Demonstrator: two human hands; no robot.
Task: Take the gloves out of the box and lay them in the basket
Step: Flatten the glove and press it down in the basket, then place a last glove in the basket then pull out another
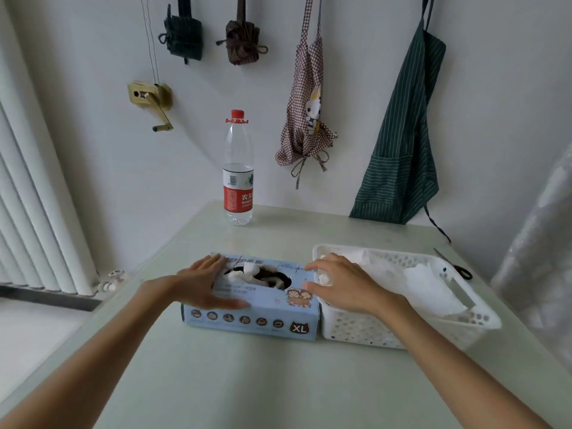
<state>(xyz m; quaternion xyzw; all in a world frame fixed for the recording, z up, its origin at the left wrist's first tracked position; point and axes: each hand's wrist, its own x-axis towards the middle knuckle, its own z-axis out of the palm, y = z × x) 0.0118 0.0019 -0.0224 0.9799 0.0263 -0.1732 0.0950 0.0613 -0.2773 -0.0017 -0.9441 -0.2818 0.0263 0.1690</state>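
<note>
Both forearms reach in from the near edge of the table (pixel 216 382). Left hand (pixel 204 284) flat on the top of the glove box (pixel 253 314), fingers straight, pinning it, grasping nothing. Right hand (pixel 343 286) over the seam between box and basket (pixel 464 323), fingers loosely curled; cannot tell if anything is pinched. Box touching basket's left wall. White gloves (pixel 250 272) poking out of the oval opening, more inside by the look of it. Several gloves already laid in basket (pixel 427 284), spread flat. Judgement: partway through, some transferred, box not emptied. Next pull likely from the opening with right hand. Water bottle (pixel 237 168) at far edge, scissors (pixel 455 264) behind basket, both untouched.
</note>
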